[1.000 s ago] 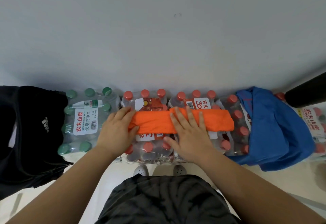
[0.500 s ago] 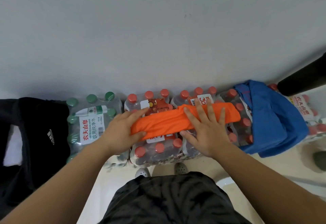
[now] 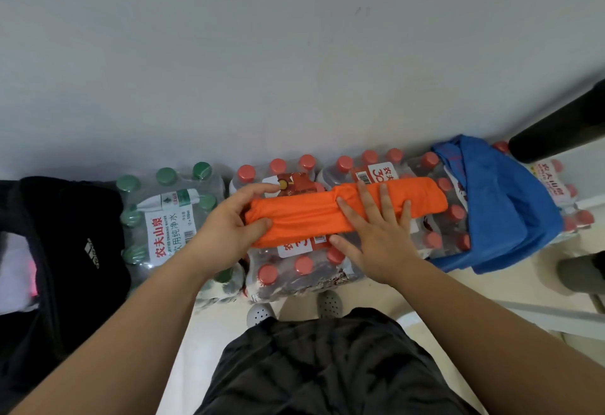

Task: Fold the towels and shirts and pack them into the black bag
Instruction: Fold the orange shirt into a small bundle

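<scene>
Orange cloth (image 3: 327, 215): we've got it folded into a long, narrow band of smooth fabric, lying left to right across the red-capped bottle packs (image 3: 294, 270) in the middle.
Left hand (image 3: 226, 228): it grips the band's left end, thumb on the near edge and fingers curled over the far edge.
Right hand (image 3: 376, 238): it lies flat with fingers straight and spread, pressing the band's middle.
Blue cloth (image 3: 497, 211): crumpled and draped over the packs at right, just beside the band's right end.
Black bag (image 3: 65, 251): soft dark fabric with a white logo, far left, beside the green-capped pack (image 3: 163, 218).
Surface: we're working on glossy shrink-wrap, bumpy with round caps.
Room: a plain pale grey wall (image 3: 294, 54) stands behind the packs, with pale floor (image 3: 491, 290) on the near side. Our dark shorts (image 3: 327, 365) and grey perforated shoes (image 3: 258, 313) are nearest.
</scene>
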Tool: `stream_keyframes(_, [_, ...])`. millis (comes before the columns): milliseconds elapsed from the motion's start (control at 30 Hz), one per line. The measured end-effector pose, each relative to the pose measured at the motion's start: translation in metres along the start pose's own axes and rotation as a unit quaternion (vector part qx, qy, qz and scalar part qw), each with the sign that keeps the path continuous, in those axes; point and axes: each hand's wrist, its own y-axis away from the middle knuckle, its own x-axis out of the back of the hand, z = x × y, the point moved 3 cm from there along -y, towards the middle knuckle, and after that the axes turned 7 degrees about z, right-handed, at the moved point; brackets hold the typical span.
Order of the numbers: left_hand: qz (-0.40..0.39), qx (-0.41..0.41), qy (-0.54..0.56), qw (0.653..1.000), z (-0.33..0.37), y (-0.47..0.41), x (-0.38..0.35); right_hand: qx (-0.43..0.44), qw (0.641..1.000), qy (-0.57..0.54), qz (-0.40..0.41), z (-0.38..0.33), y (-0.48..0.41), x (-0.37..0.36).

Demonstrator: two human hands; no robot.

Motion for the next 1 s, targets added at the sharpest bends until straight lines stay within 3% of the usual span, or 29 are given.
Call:
stream_keyframes(200, [0.056,0.033,0.103,0.993,0.020,0.012,-0.017,0.006,0.999,-0.051,-0.009,0.004,-0.005,0.008])
stream_keyframes(367, [0.125,0.014,0.125,0.984,0.066,0.013,-0.047,0.046,0.993,-0.109,0.007,0.025,-0.006,0.027])
stream_keyframes(600, [0.121,-0.055,-0.069,0.989,0.142,-0.017,-0.138,0.038,0.975,-0.190,0.110,0.113,0.004,0.039])
stream_keyframes(800, [0.072,-0.105,-0.278,0.952,0.142,-0.065,-0.244,0.064,0.890,-0.451,0.040,0.178,0.012,0.025])
stream_keyframes(1000, [0.061,-0.043,-0.356,0.931,0.108,-0.090,-0.291,0.106,0.869,-0.483,0.013,0.198,0.016,0.023])
